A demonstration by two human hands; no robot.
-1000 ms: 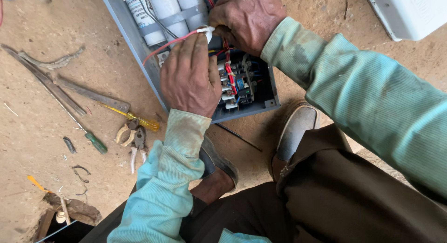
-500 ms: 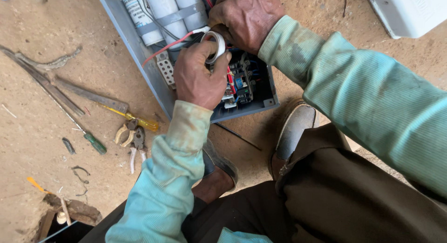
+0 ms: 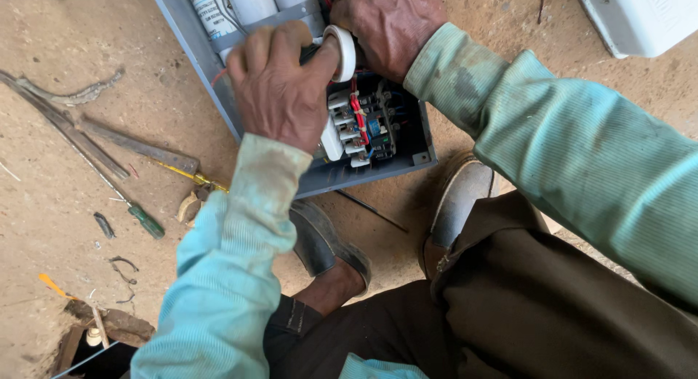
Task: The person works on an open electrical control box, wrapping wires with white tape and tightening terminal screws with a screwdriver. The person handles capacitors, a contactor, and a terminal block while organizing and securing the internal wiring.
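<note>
White tape roll (image 3: 345, 52), grey box (image 3: 378, 164), red wires (image 3: 356, 114), green-handled screwdriver (image 3: 147, 222).

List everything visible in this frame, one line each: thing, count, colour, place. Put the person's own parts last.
electrical box: 1, grey, open on the ground, top centre
cylinders: at least 3, white, upper part of the box
wired terminal block: 1, white with red and blue, lower part of the box
tape roll: 1, white, above the box
screwdriver, green handle: 1, ground at left
screwdriver, yellow handle: 1, ground left of the box
flat metal bars: at least 2, grey, ground at left
white case: 1, top right corner
shoes: 2, dark and worn, below the box
left hand: pinching the tape roll
right hand: over the box top; what it grips is hidden
</note>
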